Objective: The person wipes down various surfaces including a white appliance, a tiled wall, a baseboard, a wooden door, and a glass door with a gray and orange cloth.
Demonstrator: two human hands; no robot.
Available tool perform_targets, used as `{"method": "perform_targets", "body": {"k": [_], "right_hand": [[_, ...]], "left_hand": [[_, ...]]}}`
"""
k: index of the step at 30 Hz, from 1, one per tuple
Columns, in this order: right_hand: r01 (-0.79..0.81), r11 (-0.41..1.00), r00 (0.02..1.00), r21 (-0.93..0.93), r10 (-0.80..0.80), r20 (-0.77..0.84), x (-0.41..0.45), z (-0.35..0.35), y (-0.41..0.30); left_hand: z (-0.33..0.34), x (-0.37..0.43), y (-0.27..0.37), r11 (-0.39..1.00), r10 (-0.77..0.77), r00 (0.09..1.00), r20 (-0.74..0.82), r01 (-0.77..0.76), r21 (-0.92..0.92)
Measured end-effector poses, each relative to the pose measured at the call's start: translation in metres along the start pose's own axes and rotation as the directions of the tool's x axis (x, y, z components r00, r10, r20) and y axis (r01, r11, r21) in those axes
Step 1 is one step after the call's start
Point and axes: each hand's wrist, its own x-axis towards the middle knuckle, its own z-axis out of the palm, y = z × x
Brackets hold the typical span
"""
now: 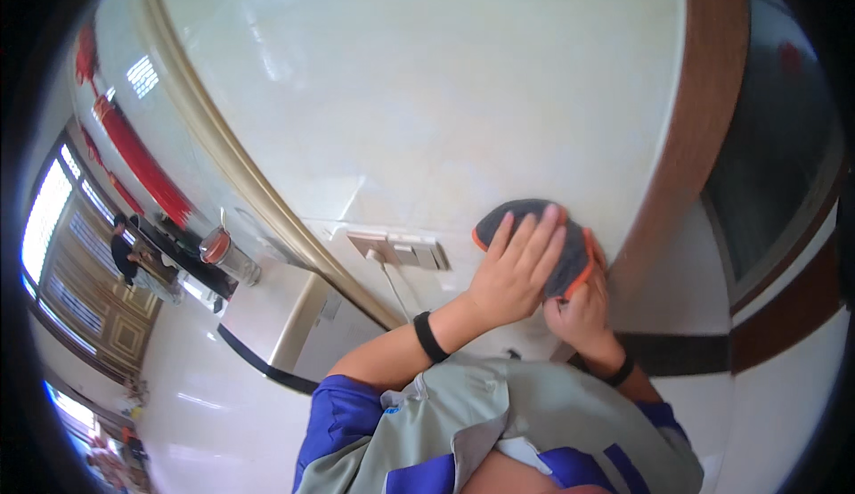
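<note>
A dark grey cloth [511, 213] with orange edging, apparently folded, lies against a glossy cream wall [454, 106]. My left hand [518, 270] presses on it with the fingers spread flat. Below and to the right, my right hand [582, 310] grips the cloth's lower right side; part of that hand is hidden behind the cloth. Both wrists carry black bands. Left of the hands is a wall panel of switches and a socket [397, 250], with a white plug [375, 255] and its cable in it.
A brown door frame [701, 93] borders the wall on the right. To the left, a glass jar [230, 260] with a reddish lid stands on a white cabinet [267, 303]. Red tasselled hangings [143, 160] and a person [123, 253] are farther left, beyond the shiny floor [220, 414].
</note>
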Motion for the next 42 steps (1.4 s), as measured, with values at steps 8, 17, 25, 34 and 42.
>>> {"method": "perform_targets", "body": {"k": [8,17,25,34,42], "right_hand": [[-0.081,0.991,0.994,-0.110,0.072,-0.082,0.103,0.005,-0.040],[0.292,0.945,0.951,-0.147,-0.272,0.146,0.125,0.099,-0.074],[-0.220,0.883,0.952,-0.414,0.102,-0.287,0.184,0.011,-0.064],[0.268,0.802,0.954,-0.534,-0.298,0.030,0.273,0.087,-0.120],[0.497,0.809,0.841,-0.314,-0.358,0.406,0.182,0.198,-0.154]], "left_hand": [[-0.084,0.058,-0.039,0.986,-0.133,0.987,-0.095,0.122,-0.116],[-0.091,-0.026,-0.113,0.856,-0.510,0.839,-0.190,0.517,-0.014],[-0.123,0.039,-0.090,0.986,-0.146,0.966,-0.215,0.123,-0.116],[-0.129,0.002,-0.150,0.887,-0.459,0.769,-0.444,0.421,-0.188],[-0.070,-0.120,-0.155,0.651,-0.754,0.502,-0.424,0.660,-0.376]]}}
